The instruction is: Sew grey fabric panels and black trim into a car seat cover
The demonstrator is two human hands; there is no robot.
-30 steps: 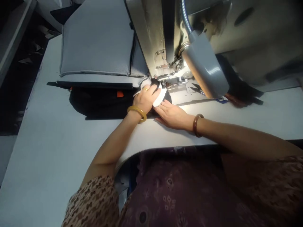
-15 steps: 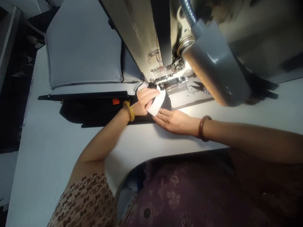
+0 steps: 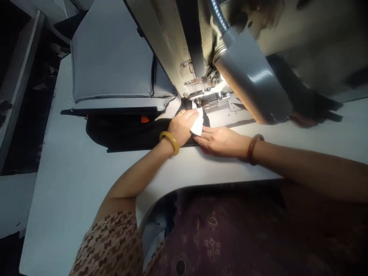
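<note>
A small white piece of cloth or paper (image 3: 197, 125) lies over black fabric (image 3: 123, 132) right below the needle area of the sewing machine (image 3: 198, 100). My left hand (image 3: 183, 125) is closed on the left side of the white piece, its fingertips close to the presser foot. From the right, my right hand (image 3: 225, 142) has its fingers together at the lower end of the white piece, gripping the edge of the layered black fabric; the thumb is mostly hidden. An orange tag (image 3: 145, 119) shows on the black fabric.
A large grey padded fabric panel (image 3: 112, 57) lies left of the machine head. Above my right hand hangs a grey lamp (image 3: 255, 76) on a flexible neck. Dark-handled scissors (image 3: 319, 111) lie behind it. The white table (image 3: 71, 184) has a curved cutout at my body.
My left hand has slid right along the black fabric, closer to my right hand. The white piece has turned more upright and shows narrower. The whole view has shifted slightly.
</note>
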